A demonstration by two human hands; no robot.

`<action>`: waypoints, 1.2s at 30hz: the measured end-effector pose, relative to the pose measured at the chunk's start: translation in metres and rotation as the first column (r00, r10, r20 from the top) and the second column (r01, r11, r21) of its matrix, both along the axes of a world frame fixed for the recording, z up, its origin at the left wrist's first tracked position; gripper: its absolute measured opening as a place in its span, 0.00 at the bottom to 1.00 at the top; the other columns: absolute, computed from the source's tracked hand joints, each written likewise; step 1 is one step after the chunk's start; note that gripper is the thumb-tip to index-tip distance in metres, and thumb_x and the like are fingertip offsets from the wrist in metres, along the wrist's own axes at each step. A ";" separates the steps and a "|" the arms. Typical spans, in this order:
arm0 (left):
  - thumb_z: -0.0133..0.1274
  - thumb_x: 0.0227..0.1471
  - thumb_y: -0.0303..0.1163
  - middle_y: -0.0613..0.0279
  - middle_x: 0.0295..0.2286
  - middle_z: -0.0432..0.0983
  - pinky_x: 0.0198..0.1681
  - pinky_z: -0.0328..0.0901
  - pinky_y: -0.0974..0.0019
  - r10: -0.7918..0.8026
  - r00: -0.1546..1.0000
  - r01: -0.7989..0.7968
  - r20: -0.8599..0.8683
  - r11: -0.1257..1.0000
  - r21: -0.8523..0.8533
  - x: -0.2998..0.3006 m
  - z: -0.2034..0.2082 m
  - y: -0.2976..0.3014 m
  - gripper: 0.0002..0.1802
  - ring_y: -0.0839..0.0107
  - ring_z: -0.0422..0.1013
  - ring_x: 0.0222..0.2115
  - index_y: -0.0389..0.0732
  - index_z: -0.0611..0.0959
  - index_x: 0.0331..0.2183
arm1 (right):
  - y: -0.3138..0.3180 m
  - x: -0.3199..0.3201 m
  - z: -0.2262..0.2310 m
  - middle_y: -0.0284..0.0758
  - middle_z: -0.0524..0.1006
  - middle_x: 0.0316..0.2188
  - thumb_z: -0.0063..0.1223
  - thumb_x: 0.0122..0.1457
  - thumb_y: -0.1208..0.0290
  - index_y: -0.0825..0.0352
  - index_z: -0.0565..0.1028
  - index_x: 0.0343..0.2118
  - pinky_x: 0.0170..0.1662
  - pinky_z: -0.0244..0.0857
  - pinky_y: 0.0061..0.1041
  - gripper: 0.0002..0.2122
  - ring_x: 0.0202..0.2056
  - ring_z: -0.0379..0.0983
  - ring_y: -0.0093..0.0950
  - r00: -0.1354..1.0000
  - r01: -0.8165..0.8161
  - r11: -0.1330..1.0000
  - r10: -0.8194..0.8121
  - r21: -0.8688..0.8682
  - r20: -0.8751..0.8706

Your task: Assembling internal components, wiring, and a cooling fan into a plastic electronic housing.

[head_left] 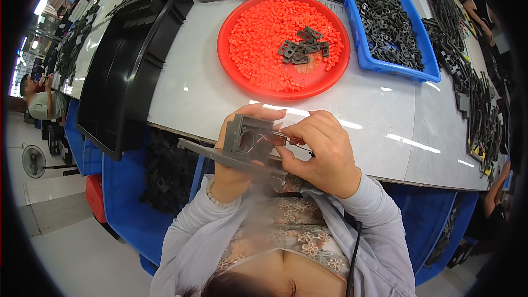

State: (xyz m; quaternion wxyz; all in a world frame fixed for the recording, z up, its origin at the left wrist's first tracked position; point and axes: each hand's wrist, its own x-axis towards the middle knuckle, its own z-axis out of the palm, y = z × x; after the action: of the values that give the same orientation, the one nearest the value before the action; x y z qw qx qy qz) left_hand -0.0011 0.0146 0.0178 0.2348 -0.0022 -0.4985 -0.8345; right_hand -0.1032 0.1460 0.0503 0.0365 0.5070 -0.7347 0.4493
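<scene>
My left hand (226, 179) is closed around a dark grey plastic housing (231, 157), which has a long arm sticking out to the left and a round opening with thin wires inside. My right hand (329, 154) pinches thin wires (296, 142) between thumb and forefinger, at the right side of the housing. The fingertips partly hide what is gripped there. Both hands are in front of the table's near edge, close to my body.
Beyond my hands, a round red tray (225, 63) holds many small orange-red pieces and several dark clips (301, 49). A blue bin (360, 58) of dark parts stands at right, a long black tray (104, 91) at left. Blue crates (124, 225) sit below the table edge.
</scene>
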 end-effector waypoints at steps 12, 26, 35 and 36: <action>0.60 0.42 0.55 0.44 0.47 0.65 0.49 0.67 0.55 0.001 0.986 0.014 0.165 0.996 -0.090 -0.004 0.010 -0.002 0.48 0.53 0.63 0.51 0.36 0.59 0.54 | 0.005 -0.011 -0.010 0.38 0.76 0.28 0.63 0.41 0.70 0.68 0.75 0.36 0.36 0.65 0.32 0.17 0.32 0.72 0.34 0.947 -0.107 0.985 0.058 0.138 0.315; 0.55 0.50 0.46 0.40 0.46 0.68 0.43 0.69 0.63 -0.030 0.999 0.031 -0.026 0.999 0.016 -0.004 0.000 -0.013 0.35 0.61 0.71 0.43 0.36 0.63 0.53 | 0.021 -0.041 -0.019 0.35 0.77 0.34 0.51 0.57 0.78 0.73 0.71 0.44 0.44 0.67 0.23 0.12 0.39 0.74 0.25 0.089 -0.312 0.939 0.184 -0.148 0.979; 0.58 0.47 0.48 0.47 0.46 0.68 0.45 0.68 0.62 -0.032 0.999 0.032 0.009 0.996 0.079 -0.002 -0.001 -0.014 0.40 0.63 0.71 0.43 0.36 0.62 0.54 | 0.023 -0.024 0.011 0.36 0.76 0.26 0.58 0.42 0.80 0.67 0.76 0.33 0.31 0.65 0.28 0.11 0.25 0.71 0.33 0.991 -0.109 0.991 0.102 -0.074 -0.083; 0.59 0.46 0.49 0.47 0.46 0.68 0.46 0.68 0.62 -0.034 0.999 0.032 0.020 0.994 0.104 -0.002 -0.001 -0.014 0.41 0.64 0.71 0.43 0.36 0.62 0.54 | 0.023 -0.021 0.018 0.35 0.75 0.25 0.60 0.42 0.82 0.66 0.76 0.33 0.29 0.63 0.28 0.12 0.24 0.70 0.32 0.956 -0.188 0.981 0.170 -0.055 -0.237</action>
State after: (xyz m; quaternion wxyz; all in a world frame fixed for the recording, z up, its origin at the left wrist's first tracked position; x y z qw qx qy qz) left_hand -0.0027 0.0007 0.0171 0.2153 0.0107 -0.4571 -0.8629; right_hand -0.1241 0.1694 0.0680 0.1005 0.6185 -0.6589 0.4163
